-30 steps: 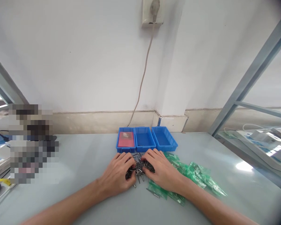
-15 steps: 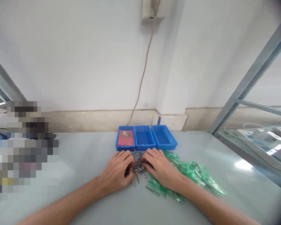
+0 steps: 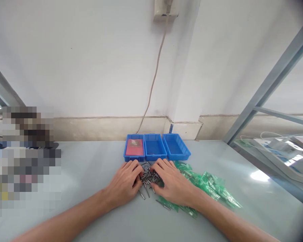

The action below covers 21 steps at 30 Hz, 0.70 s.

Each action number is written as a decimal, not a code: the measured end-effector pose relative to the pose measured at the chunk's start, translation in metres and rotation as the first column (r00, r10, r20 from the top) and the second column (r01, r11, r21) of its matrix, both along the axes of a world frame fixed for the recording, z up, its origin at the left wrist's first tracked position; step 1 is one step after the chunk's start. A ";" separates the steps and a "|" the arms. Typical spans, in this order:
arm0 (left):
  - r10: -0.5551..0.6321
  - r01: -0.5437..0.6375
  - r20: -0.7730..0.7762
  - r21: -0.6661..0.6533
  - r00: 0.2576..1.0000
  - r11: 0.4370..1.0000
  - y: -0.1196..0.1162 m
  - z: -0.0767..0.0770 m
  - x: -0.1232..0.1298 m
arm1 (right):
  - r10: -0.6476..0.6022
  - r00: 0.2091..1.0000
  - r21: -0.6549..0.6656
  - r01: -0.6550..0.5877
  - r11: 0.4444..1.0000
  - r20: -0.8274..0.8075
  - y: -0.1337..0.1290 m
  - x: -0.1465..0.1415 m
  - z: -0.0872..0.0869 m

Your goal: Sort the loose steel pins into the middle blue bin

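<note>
Grey table (image 3: 91,168), white wall (image 3: 91,67) behind. Blue bins (image 3: 155,157) beyond metal pins (image 3: 146,175); green bags (image 3: 209,183) beside right hand (image 3: 175,183), thumb and fingers apart; left hand (image 3: 124,180) curled, cannot tell if gripping.

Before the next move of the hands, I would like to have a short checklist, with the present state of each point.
1. Both hands at the pile: ok, left hand and right hand flank the metal pins.
2. Pins all together: not ok, one pin lies apart.
3. Blue bins upright, side by side: ok.
4. Right arm touching green bags: cannot tell.
5. Pins gripped: cannot tell.
</note>
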<state>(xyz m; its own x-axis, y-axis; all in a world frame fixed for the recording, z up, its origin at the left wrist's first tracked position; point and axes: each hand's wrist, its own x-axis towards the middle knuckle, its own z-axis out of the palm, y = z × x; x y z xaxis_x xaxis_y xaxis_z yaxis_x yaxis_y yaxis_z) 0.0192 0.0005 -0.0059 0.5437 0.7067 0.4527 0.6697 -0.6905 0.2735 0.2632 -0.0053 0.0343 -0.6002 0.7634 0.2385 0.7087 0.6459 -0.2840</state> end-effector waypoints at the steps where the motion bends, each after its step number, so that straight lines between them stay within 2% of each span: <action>1: -0.002 0.002 -0.001 -0.001 1.000 1.000 0.000 0.000 0.000 | -0.001 1.000 -0.006 0.001 1.000 0.001 0.000 0.000 0.001; 12: 0.005 -0.005 0.004 0.030 1.000 1.000 -0.001 0.002 0.000 | 0.013 0.997 -0.075 -0.019 0.997 -0.082 0.005 0.003 -0.008; 21: 0.000 -0.001 0.006 0.027 1.000 1.000 -0.001 0.003 0.000 | 0.022 0.994 -0.060 -0.028 0.998 -0.112 0.008 0.003 -0.010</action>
